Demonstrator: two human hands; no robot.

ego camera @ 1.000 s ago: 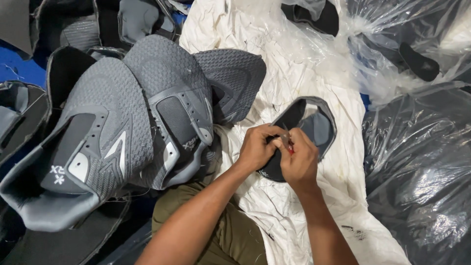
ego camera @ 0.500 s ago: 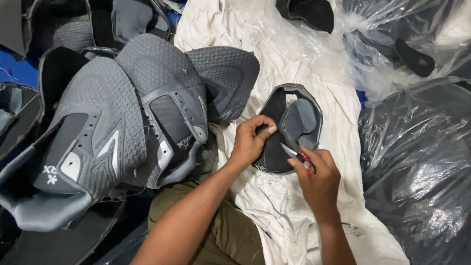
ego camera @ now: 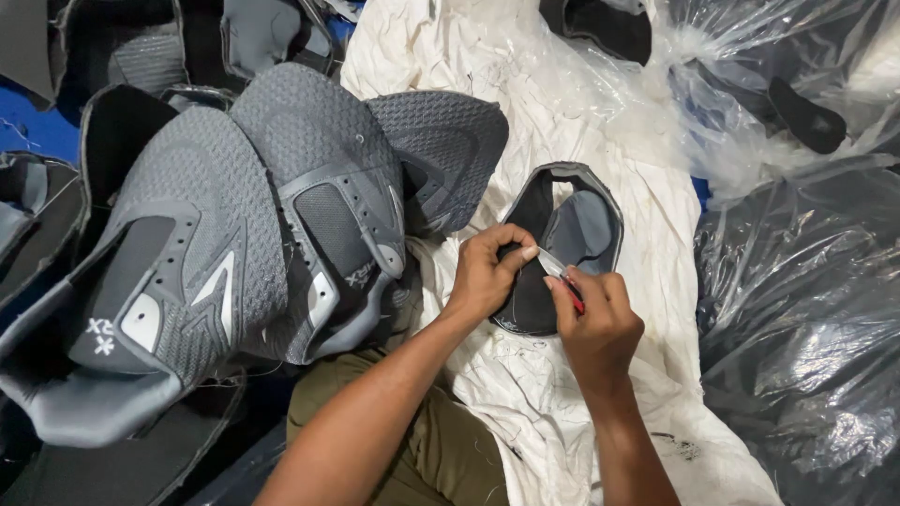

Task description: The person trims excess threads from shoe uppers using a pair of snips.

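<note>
A dark grey shoe upper piece (ego camera: 574,223) lies on a white cloth (ego camera: 525,103) in front of me. My left hand (ego camera: 487,272) pinches the piece's left edge between thumb and fingers. My right hand (ego camera: 595,314) grips a small cutting tool with a red handle (ego camera: 562,278), its metal tip touching the piece near my left fingertips. Both forearms reach up from the bottom of the view over my olive trousers.
A stack of grey mesh shoe uppers (ego camera: 253,234) fills the left. Clear plastic bags (ego camera: 806,309) holding dark parts crowd the right side and top right. Another dark piece (ego camera: 609,23) lies at the top of the cloth.
The shoe piece has turned and settled flatter on the cloth. My right hand moved back toward my left hand, bringing the tool's tip to the piece's edge.
</note>
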